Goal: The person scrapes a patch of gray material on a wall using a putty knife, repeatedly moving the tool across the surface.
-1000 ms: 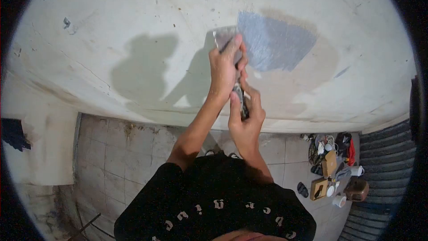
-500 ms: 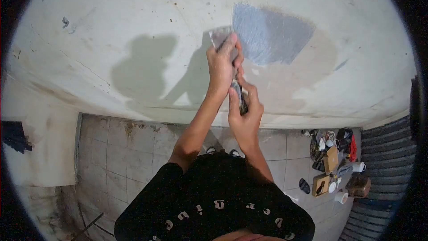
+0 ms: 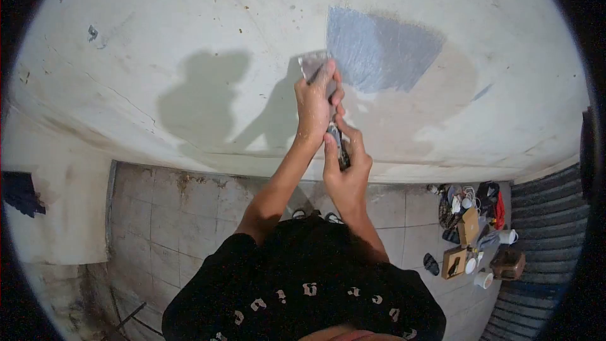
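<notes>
Both of my hands are closed on one scraper (image 3: 312,62), held up at the pale wall (image 3: 265,25). Its wide metal blade lies at the wall, just left of a rough blue-grey patch (image 3: 356,47). My left hand (image 3: 314,104) wraps the upper part of the tool, with the thumb along the blade. Lower down, my right hand (image 3: 348,167) grips the dark handle (image 3: 343,148). The fingers hide the middle of the tool. Whitish specks dot my left hand and wrist.
A grey tiled floor (image 3: 189,215) lies below. To the right are an open cardboard box (image 3: 454,262), a dark sandal (image 3: 430,264), a white cup (image 3: 483,279) and a brown basket (image 3: 508,263), beside a corrugated shutter (image 3: 543,233). Dark cloth (image 3: 22,192) is at the left.
The scraper and both hands have shifted slightly down the wall, the blade's edge now sitting lower beside the patch. My grip looks the same.
</notes>
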A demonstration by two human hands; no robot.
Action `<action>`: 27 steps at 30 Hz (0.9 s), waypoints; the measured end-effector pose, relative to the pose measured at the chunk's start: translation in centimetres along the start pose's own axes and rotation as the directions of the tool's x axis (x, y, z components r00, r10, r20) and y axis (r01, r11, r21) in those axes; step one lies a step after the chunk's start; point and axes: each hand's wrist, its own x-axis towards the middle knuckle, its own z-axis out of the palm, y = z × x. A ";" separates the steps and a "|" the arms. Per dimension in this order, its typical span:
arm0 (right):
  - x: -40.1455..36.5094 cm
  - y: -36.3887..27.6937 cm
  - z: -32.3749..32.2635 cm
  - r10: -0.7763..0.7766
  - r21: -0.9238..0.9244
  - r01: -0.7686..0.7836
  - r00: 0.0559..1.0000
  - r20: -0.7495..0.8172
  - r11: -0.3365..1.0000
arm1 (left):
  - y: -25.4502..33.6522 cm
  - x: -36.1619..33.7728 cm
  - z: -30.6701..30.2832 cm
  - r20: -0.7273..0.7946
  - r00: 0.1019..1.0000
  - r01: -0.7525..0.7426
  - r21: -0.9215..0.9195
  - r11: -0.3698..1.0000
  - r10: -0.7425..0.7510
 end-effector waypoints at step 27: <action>1.0 -2.3 0.1 -0.070 -0.073 0.072 0.997 0.021 0.995 | 2.1 0.4 0.8 0.011 1.000 -0.021 -0.033 0.999 0.022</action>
